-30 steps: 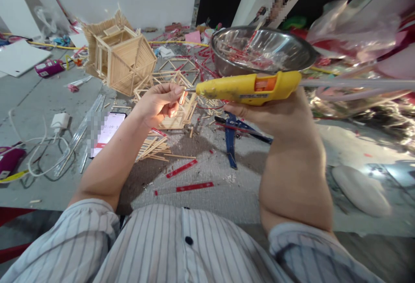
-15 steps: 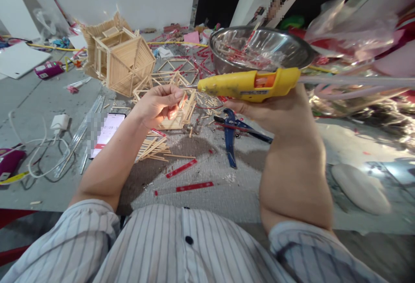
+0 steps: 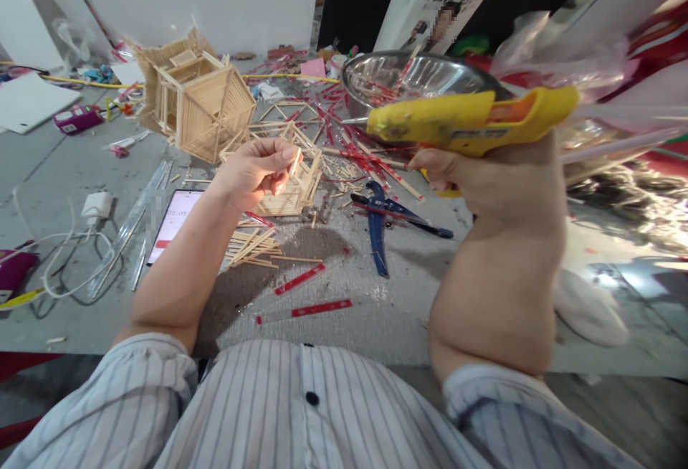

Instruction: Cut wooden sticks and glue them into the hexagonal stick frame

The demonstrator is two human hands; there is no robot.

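Between thumb and fingertips, my left hand pinches a short wooden stick. Below and behind that hand lies a small frame of glued sticks on the table. My right hand is wrapped round the handle of a yellow glue gun, whose metal nozzle points left, toward my left hand but well apart from it. A clear glue stick runs out of the gun's back end. Beyond my left hand stands a larger stick-built lantern-like structure.
Blue cutters and loose sticks lie on the grey table. A steel bowl with red-and-clear wrappers stands at the back. A phone, a white charger with cable and another purple tool are at the left.
The glue gun in my right hand has moved right, away from my left hand. My left hand has stayed nearly in place with the stick.
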